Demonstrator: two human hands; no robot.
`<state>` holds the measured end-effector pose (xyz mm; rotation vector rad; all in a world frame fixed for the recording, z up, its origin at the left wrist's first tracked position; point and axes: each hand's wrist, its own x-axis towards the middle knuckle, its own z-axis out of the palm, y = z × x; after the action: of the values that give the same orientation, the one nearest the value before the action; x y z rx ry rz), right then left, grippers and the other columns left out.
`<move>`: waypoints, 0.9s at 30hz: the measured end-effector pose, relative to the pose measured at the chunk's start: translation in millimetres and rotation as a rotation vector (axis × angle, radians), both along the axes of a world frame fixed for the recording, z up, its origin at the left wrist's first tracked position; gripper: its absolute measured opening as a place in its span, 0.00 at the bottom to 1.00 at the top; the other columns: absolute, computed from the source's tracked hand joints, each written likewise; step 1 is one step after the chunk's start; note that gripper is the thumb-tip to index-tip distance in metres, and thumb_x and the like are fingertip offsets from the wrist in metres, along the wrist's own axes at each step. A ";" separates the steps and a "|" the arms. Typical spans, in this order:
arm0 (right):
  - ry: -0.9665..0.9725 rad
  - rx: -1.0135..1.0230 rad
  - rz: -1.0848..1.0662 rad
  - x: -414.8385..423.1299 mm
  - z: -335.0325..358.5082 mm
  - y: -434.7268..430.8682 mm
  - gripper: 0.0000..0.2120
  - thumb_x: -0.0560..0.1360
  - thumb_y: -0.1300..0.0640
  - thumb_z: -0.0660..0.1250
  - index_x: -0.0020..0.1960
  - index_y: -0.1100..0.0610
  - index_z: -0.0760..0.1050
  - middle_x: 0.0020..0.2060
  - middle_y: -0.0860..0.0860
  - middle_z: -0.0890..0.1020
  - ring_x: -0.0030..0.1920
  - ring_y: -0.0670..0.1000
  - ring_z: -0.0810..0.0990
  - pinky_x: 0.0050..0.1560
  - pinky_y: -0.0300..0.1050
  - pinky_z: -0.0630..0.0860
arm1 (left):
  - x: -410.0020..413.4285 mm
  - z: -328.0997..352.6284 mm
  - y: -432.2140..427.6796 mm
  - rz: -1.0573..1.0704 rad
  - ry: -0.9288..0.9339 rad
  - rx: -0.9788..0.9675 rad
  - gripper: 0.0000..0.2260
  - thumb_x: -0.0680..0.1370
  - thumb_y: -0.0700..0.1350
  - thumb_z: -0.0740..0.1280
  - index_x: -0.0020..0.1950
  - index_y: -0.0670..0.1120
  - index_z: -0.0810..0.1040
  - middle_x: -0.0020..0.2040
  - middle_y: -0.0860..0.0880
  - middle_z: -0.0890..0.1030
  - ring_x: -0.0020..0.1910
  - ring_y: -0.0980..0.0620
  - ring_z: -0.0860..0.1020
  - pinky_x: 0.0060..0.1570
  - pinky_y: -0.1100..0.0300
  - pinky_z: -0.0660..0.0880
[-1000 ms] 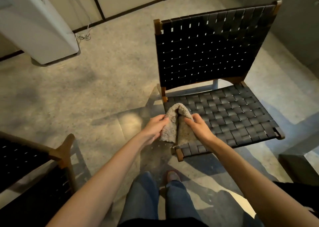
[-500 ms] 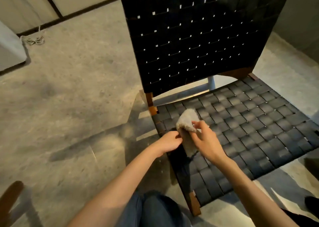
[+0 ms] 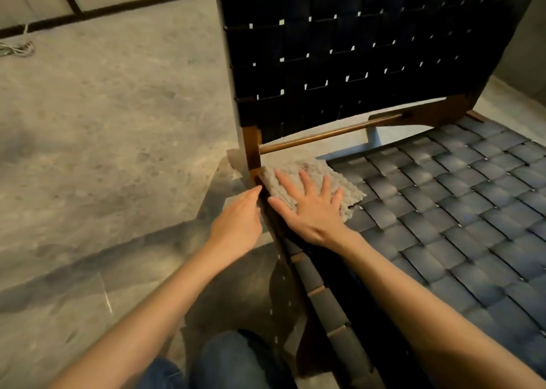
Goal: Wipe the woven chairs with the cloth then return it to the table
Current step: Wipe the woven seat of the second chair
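Cloth [image 3: 313, 167] is lying flat on the woven chair's seat [image 3: 443, 211], right in the back left corner, tucked up against the wooden post [image 3: 251, 146] where the backrest [image 3: 354, 49] meets the seat frame. It's a pale, nubby grey thing, and looks spread out or loosely folded into a rough rectangle.

From where I'm watching, the right hand [image 3: 310, 211] is palm down on top of it, fingers [image 3: 304, 179] straight and fanned apart, pressing the cloth onto the dark straps. No pinching or curling, just a flat hand. The thumb sticks out toward the seat's left edge.

The left hand [image 3: 239, 226] is just beside it, off the side of the seat. Its fingers are straight and held together, with the tips up at the left frame edge near the cloth's corner. I honestly can't tell if they touch the cloth or only the frame. It's not holding anything.

The backrest stands upright behind the cloth, same dark weave with little gaps of light showing through. A thin wooden rail [image 3: 325, 136] runs across below it.

Around the chair there's mottled grey floor [image 3: 103, 122], a coiled pale cord [image 3: 16, 49] far off at the left edge, and a knee in blue jeans [image 3: 224, 359] at the bottom of the view.
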<state>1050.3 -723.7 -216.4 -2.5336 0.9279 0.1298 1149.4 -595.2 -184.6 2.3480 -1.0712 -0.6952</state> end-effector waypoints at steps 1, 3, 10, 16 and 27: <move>0.013 0.001 0.011 11.8 -3.7 -6.9 0.29 0.72 0.26 0.42 0.71 0.27 0.40 0.78 0.49 0.44 0.74 0.66 0.36 0.68 0.68 0.31 | 3.3 -2.7 1.0 0.005 -0.007 -0.004 0.22 0.82 0.42 0.55 0.76 0.50 0.58 0.75 0.50 0.63 0.73 0.51 0.62 0.70 0.54 0.61; 0.033 -0.008 0.032 30.5 -8.5 -17.2 0.28 0.74 0.28 0.44 0.73 0.30 0.47 0.78 0.48 0.43 0.73 0.68 0.35 0.67 0.70 0.31 | 7.2 -7.6 3.6 0.014 -0.001 -0.007 0.21 0.82 0.42 0.55 0.75 0.51 0.60 0.74 0.50 0.65 0.73 0.52 0.63 0.70 0.55 0.62; -0.055 -0.108 0.108 27.5 -3.7 -20.6 0.28 0.72 0.39 0.47 0.72 0.40 0.59 0.73 0.51 0.61 0.71 0.64 0.55 0.68 0.63 0.54 | -3.9 -9.3 7.8 0.035 -0.035 0.000 0.21 0.81 0.41 0.56 0.75 0.48 0.63 0.72 0.47 0.68 0.70 0.50 0.67 0.68 0.56 0.63; -0.034 0.032 0.240 -49.9 30.0 -6.9 0.25 0.73 0.41 0.49 0.70 0.38 0.62 0.74 0.48 0.59 0.70 0.63 0.55 0.68 0.61 0.55 | -24.8 7.2 3.9 0.014 -0.174 0.072 0.24 0.80 0.36 0.56 0.76 0.48 0.59 0.75 0.47 0.63 0.72 0.48 0.65 0.68 0.53 0.65; -0.057 0.008 0.173 -115.8 31.5 36.9 0.30 0.70 0.27 0.44 0.71 0.28 0.43 0.77 0.45 0.48 0.74 0.65 0.40 0.69 0.71 0.40 | -44.0 5.6 0.5 -0.058 -0.173 0.106 0.22 0.83 0.47 0.54 0.77 0.47 0.56 0.78 0.49 0.54 0.75 0.51 0.56 0.72 0.56 0.54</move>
<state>934.6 -686.8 -185.0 -2.5935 0.6838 0.1121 1105.4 -594.7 -179.1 2.5135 -1.2080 -0.5911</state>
